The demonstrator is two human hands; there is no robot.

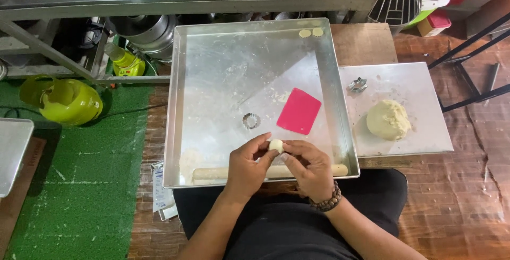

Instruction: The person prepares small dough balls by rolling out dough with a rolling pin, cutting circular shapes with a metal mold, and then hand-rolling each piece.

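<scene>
A small ball of pale dough (275,145) is held between the fingertips of both hands above the near edge of a large square metal tray (212,53). The left hand (248,165) is closed around the ball from the left, with thumb and fingers curled against it; the right hand (309,167) is pinched onto it from the right, and a dark beaded bracelet (328,202) is worn at that wrist. A wooden rolling pin (212,173) is seen lying along the tray's near wall, partly hidden under the hands. A ring-shaped fluted metal cutter (251,121) and a pink plastic scraper (299,111) are noted on the tray floor beyond the hands, near each other but apart. Two small dough discs (311,32) are recorded in the far right corner of the tray. To the right, on a smaller metal sheet (425,132), a large lump of dough (389,120) and a second cutter (357,84) are set well apart.
</scene>
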